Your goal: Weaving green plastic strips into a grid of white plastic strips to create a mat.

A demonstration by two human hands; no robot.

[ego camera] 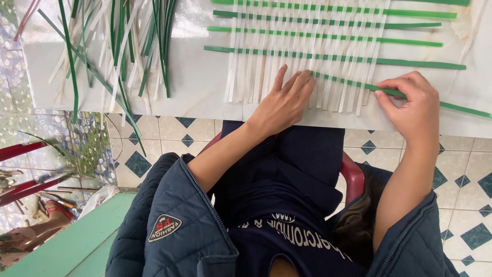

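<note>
A partly woven mat [302, 56] of white upright strips crossed by green strips lies on a white table [200, 87]. My left hand [284, 100] rests flat on the lower ends of the white strips, fingers over the end of the lowest green strip [353, 83]. My right hand [410, 102] pinches that same green strip farther right, at the mat's right edge. The strip slants down to the right past my hand.
A loose heap of green and white strips [110, 48] lies on the table's left part. Below the table edge are a tiled floor [461, 174], a red chair [353, 177] under me, and a green ledge [77, 241] at lower left.
</note>
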